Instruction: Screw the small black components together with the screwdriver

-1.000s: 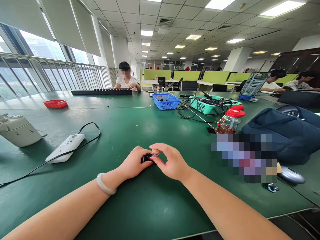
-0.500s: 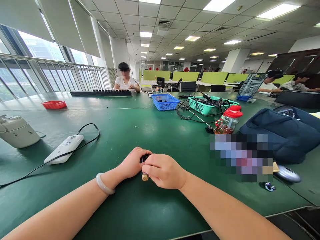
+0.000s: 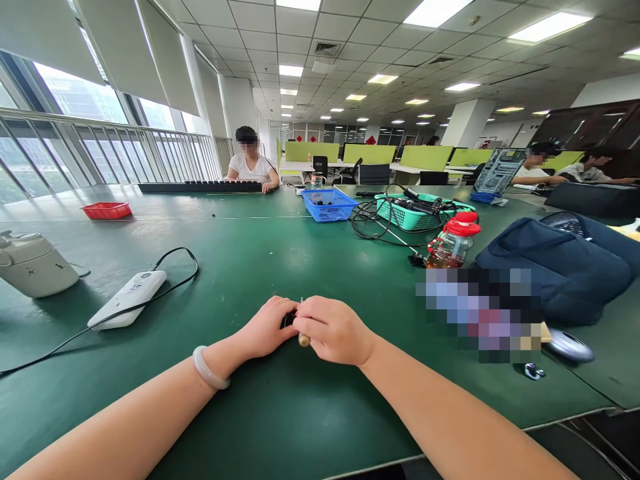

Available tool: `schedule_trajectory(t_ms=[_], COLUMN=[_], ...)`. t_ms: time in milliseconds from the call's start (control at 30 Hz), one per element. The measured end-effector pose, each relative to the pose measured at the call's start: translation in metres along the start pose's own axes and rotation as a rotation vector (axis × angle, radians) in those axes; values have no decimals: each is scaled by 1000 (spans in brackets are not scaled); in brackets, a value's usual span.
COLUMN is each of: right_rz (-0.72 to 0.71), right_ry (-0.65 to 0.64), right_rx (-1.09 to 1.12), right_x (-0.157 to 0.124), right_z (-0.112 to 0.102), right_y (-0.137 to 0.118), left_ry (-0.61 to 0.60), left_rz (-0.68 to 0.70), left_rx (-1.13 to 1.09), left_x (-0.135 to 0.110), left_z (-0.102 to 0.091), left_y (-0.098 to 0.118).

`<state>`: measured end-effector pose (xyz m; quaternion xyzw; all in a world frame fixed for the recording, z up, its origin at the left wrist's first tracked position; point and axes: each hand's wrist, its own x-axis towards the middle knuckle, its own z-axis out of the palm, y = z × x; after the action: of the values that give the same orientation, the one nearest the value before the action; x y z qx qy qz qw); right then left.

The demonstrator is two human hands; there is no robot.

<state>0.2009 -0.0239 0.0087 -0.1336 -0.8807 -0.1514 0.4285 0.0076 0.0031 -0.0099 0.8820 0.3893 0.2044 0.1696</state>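
Observation:
My left hand [image 3: 267, 328] rests on the green table [image 3: 300, 413] with its fingers curled round a small black object [image 3: 289, 319], mostly hidden. My right hand [image 3: 334, 330] is closed on a small tool with a wooden handle [image 3: 303, 340]; the handle end points toward me and a thin metal tip shows above the fingers. The two hands touch over the black object. A pale bangle [image 3: 209, 369] sits on my left wrist.
A white power strip [image 3: 127, 299] with a black cable and a beige appliance [image 3: 33, 263] lie to the left. Right of me are a red-lidded jar [image 3: 454, 241], a dark blue bag [image 3: 550, 267], blue [image 3: 327, 203] and green [image 3: 415, 215] baskets with cables. Other people sit at the far side.
My right hand turned the wooden-handled tool over from above the black object and drew it toward me, then lifted slightly back onto the object. My left hand stayed in place.

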Motion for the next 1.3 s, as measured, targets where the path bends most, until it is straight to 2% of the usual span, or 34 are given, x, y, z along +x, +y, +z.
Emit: schedule_trajectory(t_ms=[133,300,367,467,800,1167,1300], right_rz=[216,720,828,916,911,877,821], right_ry=[170,359,406,421,435,336,285], right_rx=[116,446,570,675,741,686,619], right_x=[-2,-6,-9,-13,-12,-10,-8], right_z=[-4,-2,1,5,1,0,-2], right_y=[1,8,16,26,22,19,14], left_ry=[5,6,-2,-4,-9,3,4], left_rz=[-46,-88,-105,-105,-108,-92,-88], left_rx=[-29,-53,-56,-57,-59,-57,-59], left_x=[-2,-2,-2,-1,-1,-1,-1], left_z=[0,-3,-3,-3,-2,-4,-3], left_y=[-1,1,2,2,1,3,1])
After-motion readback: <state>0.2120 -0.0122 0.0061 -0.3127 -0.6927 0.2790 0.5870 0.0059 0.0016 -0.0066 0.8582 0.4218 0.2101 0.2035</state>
